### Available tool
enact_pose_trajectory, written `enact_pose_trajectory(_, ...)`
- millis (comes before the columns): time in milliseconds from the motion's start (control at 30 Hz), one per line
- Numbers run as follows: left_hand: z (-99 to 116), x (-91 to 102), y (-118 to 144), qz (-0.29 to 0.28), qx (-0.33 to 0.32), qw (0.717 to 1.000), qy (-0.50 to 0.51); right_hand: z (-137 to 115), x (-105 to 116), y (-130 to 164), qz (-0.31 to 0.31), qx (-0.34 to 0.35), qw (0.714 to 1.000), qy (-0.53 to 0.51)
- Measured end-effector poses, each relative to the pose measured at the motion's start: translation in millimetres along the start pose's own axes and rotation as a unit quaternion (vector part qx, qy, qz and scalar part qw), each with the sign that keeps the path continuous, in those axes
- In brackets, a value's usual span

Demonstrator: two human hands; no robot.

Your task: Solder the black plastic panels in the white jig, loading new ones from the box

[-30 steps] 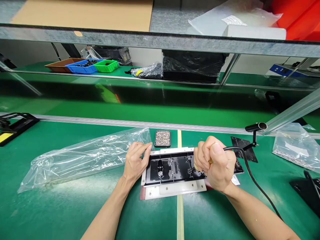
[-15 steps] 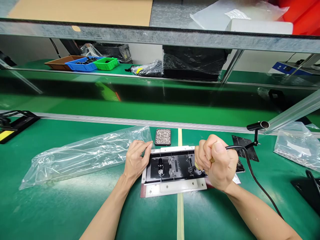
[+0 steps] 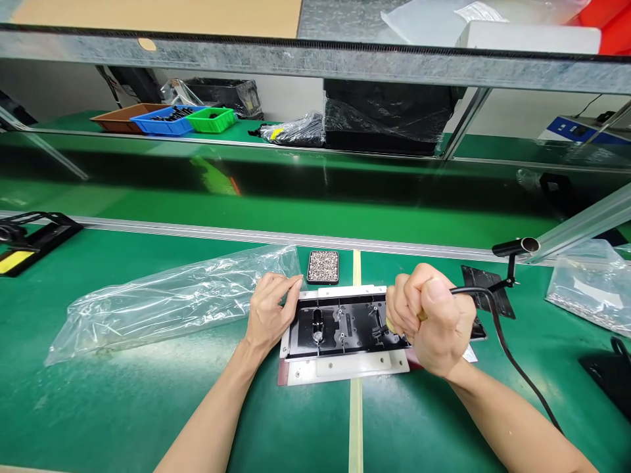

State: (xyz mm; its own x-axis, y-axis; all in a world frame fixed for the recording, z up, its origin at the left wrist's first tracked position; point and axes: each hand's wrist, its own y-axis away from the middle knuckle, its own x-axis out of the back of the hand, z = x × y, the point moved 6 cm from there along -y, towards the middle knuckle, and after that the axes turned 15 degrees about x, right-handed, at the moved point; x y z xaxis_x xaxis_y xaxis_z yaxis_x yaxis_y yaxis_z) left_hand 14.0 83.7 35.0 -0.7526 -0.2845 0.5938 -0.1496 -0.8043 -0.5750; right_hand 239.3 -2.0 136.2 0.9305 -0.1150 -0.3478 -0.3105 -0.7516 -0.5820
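Taking the white fixture plate (image 3: pixel 345 368) on the green bench as the landmark, a long clear plastic bag (image 3: pixel 167 299) lies to its left, with its near end touching the left hand (image 3: pixel 269 314). This hand is half open; its fingertips rest on the upper left corner of the plate and grip nothing. If they press too lightly, the plate could slide or turn under the tool, and the loose bag could creep under the fingers. A black panel (image 3: pixel 340 323) with small screw posts sits in the plate. Just behind the plate stands a small tray of screws (image 3: pixel 323 266); a knock from either hand could spill it. Over the right part of the panel, the right hand (image 3: pixel 434 325) is closed in a fist around a corded electric screwdriver (image 3: pixel 382 327), tip down on the panel. A tilted tip might slip from the screw and scratch the panel. The black cable (image 3: pixel 503 348) runs off to the right of the plate and could pull the tool sideways.
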Motion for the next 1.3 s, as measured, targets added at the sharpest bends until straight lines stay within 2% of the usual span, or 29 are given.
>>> enact_pose_trajectory(900,3.8,0.6,0.2,0.009,-0.007,1.000,0.008,-2.1,0.4,-3.5,-0.003,-0.021,1.000,0.014)
enact_pose_trajectory(1300,12.9,0.4,2.3,0.001,-0.015,0.999,0.038,-1.4,0.2,-4.4,0.002,-0.031,0.999,0.009)
